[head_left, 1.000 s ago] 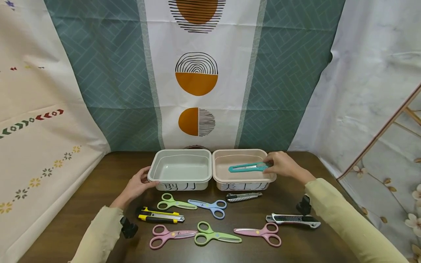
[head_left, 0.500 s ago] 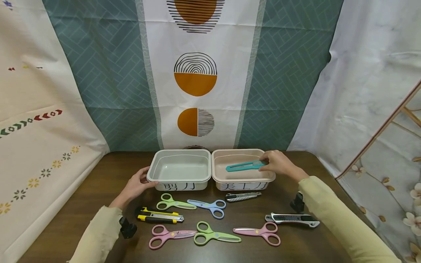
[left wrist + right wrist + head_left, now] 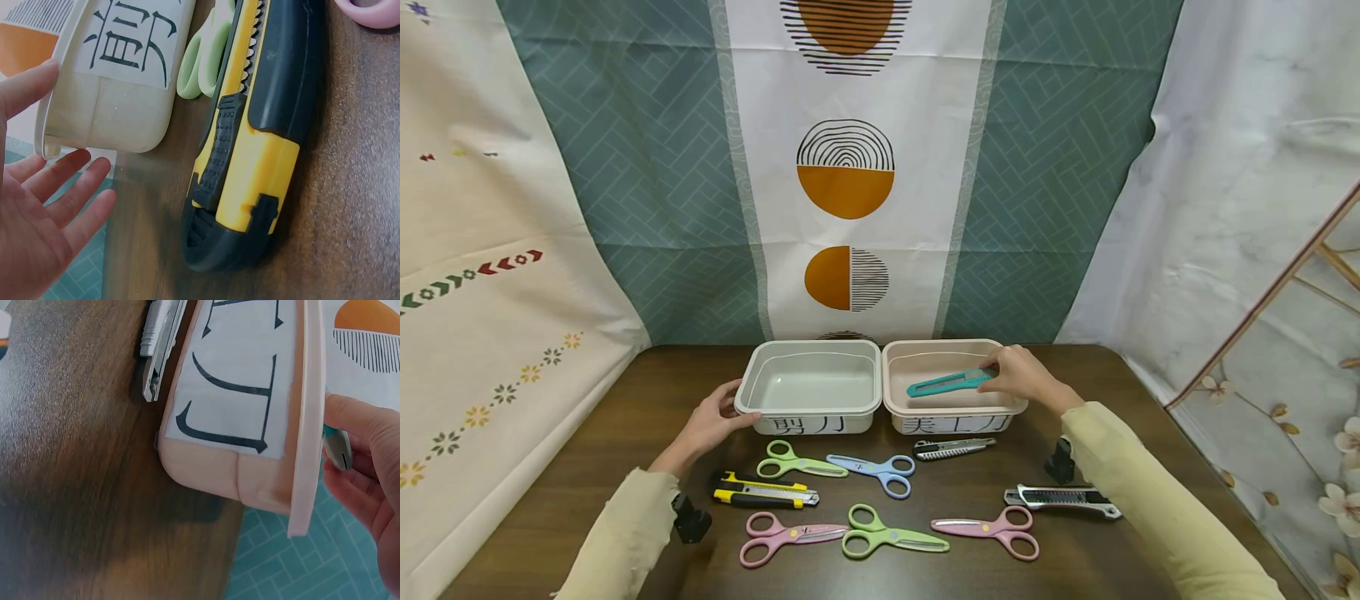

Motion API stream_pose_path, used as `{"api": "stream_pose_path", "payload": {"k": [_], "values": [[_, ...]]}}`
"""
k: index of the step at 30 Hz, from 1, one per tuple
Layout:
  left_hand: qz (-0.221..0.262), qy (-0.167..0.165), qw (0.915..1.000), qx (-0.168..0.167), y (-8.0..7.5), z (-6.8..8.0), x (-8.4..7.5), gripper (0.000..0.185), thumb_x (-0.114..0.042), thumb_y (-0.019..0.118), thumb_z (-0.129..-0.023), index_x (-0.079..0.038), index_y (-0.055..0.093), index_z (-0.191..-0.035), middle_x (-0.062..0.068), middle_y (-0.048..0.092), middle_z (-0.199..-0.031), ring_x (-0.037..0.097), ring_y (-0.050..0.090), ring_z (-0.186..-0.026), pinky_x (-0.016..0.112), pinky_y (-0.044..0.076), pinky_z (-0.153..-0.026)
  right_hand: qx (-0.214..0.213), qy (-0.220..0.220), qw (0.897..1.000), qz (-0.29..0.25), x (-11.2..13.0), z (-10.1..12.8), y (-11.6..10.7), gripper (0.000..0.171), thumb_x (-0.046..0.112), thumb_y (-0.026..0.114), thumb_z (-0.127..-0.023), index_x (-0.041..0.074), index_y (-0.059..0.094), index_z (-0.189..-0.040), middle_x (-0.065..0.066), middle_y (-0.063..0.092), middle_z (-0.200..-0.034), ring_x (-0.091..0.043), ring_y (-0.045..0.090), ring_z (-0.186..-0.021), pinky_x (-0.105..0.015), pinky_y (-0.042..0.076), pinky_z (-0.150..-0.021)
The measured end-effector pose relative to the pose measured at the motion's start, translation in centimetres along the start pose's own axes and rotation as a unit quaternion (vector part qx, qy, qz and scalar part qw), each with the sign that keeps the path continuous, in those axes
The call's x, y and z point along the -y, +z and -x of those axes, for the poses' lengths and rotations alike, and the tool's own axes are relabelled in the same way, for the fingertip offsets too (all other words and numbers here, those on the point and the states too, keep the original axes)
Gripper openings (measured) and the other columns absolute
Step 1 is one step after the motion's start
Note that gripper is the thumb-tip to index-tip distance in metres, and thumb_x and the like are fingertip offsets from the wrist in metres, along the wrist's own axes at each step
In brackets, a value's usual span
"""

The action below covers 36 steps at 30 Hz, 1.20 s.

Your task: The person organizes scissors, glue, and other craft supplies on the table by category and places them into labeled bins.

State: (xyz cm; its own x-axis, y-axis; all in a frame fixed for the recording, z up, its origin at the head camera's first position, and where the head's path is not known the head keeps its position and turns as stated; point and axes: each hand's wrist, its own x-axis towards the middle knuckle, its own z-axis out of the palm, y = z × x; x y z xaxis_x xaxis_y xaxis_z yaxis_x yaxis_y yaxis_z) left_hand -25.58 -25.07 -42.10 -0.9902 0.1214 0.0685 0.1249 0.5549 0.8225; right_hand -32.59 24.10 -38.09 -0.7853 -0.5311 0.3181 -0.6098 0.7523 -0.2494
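Note:
My right hand (image 3: pixel 1024 375) pinches one end of a teal utility knife (image 3: pixel 942 384) and holds it low within the pink bin (image 3: pixel 955 412), its other end tilted toward the bin's left side. In the right wrist view, the knife's grey end (image 3: pixel 339 450) shows between thumb and fingers just beyond the rim. At the pale green bin (image 3: pixel 811 412), my left hand (image 3: pixel 713 422) touches the left end. The left wrist view has that thumb (image 3: pixel 31 87) at the rim and the other fingers (image 3: pixel 81 194) spread, fairly straight, by the bin's end.
Before the bins lie green scissors (image 3: pixel 895 538), blue scissors (image 3: pixel 876 472), pink scissors (image 3: pixel 992 530), a yellow-black utility knife (image 3: pixel 766 492), a small silver utility knife (image 3: pixel 953 449) and a white-black utility knife (image 3: pixel 1060 498). Both bins carry front labels. A patterned cloth (image 3: pixel 662 167) hangs behind the table.
My right hand has moved left and slightly inward over the pink bin, carrying the teal utility knife, which now tilts more. My left hand keeps its place at the green bin.

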Motion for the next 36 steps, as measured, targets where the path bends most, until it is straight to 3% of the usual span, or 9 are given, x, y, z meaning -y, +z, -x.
{"api": "stream_pose_path", "payload": {"k": [6,14,21,27,36], "values": [[-0.004,0.003,1.0,0.006,-0.1,0.0,-0.2,0.075,-0.024,0.068,-0.082,0.004,0.025,-0.138,0.029,0.048,-0.125,0.04,0.049,-0.113,0.057,0.036,-0.091,0.012,0.007,1.0,-0.003,0.1,-0.1,0.6,0.034,0.022,0.082,-0.063,0.001,0.072,-0.088,-0.006,0.069,-0.083,-0.009,0.058,-0.064,-0.027,0.047,-0.058],[-0.006,0.001,0.9999,0.009,0.1,0.0,0.0,0.076,-0.023,0.067,-0.082,0.005,0.024,-0.138,0.029,0.048,-0.125,0.04,0.049,-0.113,0.056,0.036,-0.091,0.031,0.015,0.999,0.005,0.4,-0.1,1.2,0.032,0.023,0.081,-0.065,0.002,0.072,-0.088,0.001,0.067,-0.073,-0.006,0.041,-0.055,-0.023,0.036,-0.052],[0.001,0.0,1.0,0.004,0.3,0.0,0.1,0.076,-0.026,0.068,-0.081,0.003,0.026,-0.138,0.028,0.049,-0.125,0.039,0.049,-0.112,0.055,0.036,-0.092,0.04,0.026,0.999,-0.002,0.8,0.2,1.3,0.033,0.022,0.079,-0.068,0.001,0.071,-0.092,-0.005,0.069,-0.083,-0.007,0.044,-0.058,-0.024,0.036,-0.054],[0.0,0.006,0.9999,0.009,0.1,0.1,-0.5,0.075,-0.023,0.068,-0.082,0.006,0.026,-0.137,0.03,0.049,-0.124,0.04,0.05,-0.111,0.056,0.036,-0.091,0.051,0.017,0.999,0.008,1.0,0.0,1.6,0.032,0.021,0.078,-0.069,0.001,0.07,-0.092,-0.004,0.068,-0.083,-0.006,0.042,-0.057,-0.023,0.035,-0.054],[-0.024,0.008,0.9996,0.013,-0.4,0.1,-0.1,0.075,-0.027,0.068,-0.081,0.005,0.028,-0.136,0.029,0.053,-0.119,0.039,0.056,-0.104,0.055,0.04,-0.088,0.073,-0.012,0.997,0.024,1.8,-0.6,1.2,0.02,0.02,0.078,-0.07,0.006,0.07,-0.081,0.006,0.059,-0.068,-0.006,0.039,-0.056,-0.023,0.034,-0.054]]}}
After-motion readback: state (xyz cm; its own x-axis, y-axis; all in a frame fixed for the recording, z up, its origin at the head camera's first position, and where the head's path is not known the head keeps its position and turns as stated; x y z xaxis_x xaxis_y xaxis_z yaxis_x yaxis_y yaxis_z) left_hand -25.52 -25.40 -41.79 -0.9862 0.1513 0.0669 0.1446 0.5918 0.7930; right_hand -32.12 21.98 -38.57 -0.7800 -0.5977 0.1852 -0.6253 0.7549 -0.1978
